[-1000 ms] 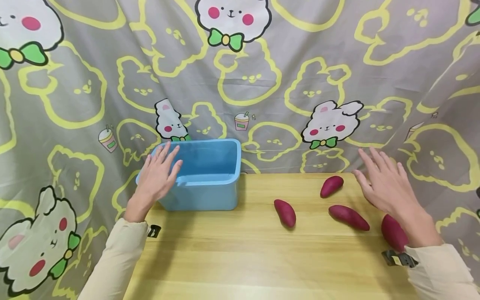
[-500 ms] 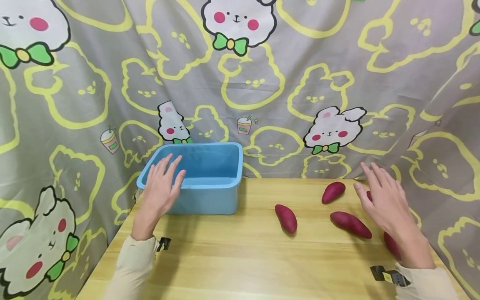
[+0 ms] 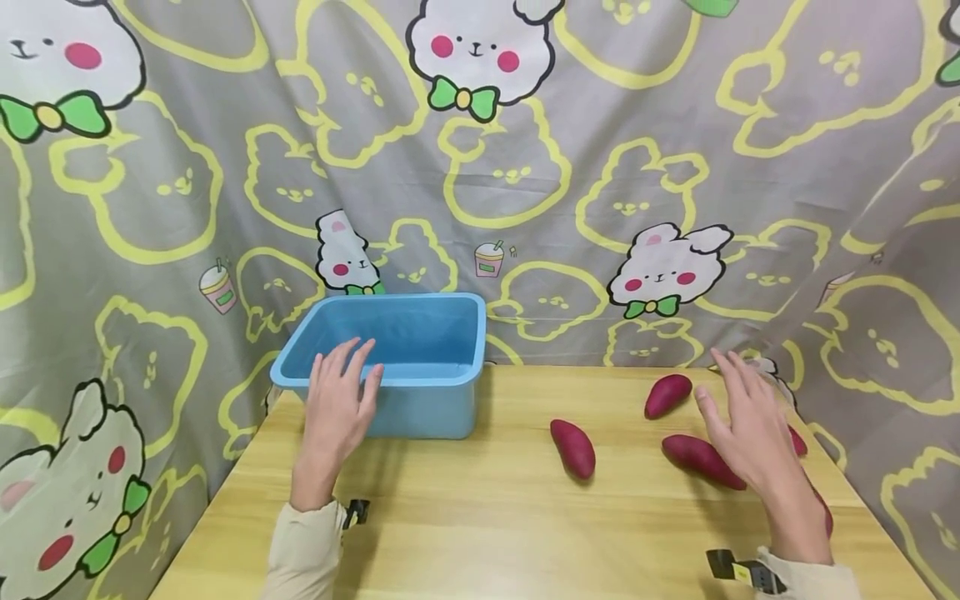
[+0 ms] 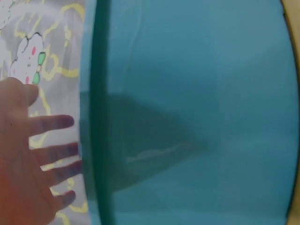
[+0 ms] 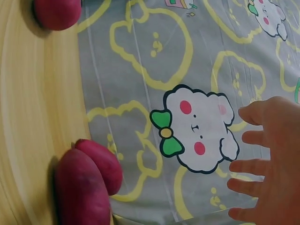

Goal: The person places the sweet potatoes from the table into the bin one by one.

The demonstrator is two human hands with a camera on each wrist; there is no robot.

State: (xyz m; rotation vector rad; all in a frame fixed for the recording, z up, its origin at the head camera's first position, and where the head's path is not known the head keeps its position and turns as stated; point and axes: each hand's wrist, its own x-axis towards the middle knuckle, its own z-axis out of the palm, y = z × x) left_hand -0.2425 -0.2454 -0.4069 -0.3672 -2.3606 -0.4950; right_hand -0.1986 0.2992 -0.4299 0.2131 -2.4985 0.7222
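Observation:
Several purple sweet potatoes lie on the right half of the wooden table. One sweet potato [image 3: 572, 450] is nearer the middle, another [image 3: 667, 396] lies at the back, and a third [image 3: 702, 461] is partly behind my right hand [image 3: 750, 425]. That hand hovers over them with fingers spread and holds nothing; two more peek out beyond its wrist. My left hand [image 3: 337, 408], fingers extended and holding nothing, hangs in front of the blue plastic bin [image 3: 442, 408], overlapping its front rim. The left wrist view shows the bin's wall [image 4: 197, 70] beside the spread fingers [image 4: 54, 123].
Grey patterned fabric [image 3: 517, 192] hangs behind and at both sides of the wooden table [image 3: 495, 533]. The bin stands at the back left against it. Each wrist wears a strap with a small black camera mount [image 3: 358, 512].
Both hands have come lower and inward, toward the person, with fingers still extended. The head view has tilted up slightly, and another sweet potato shows past the right hand. Bin and sweet potatoes stay put.

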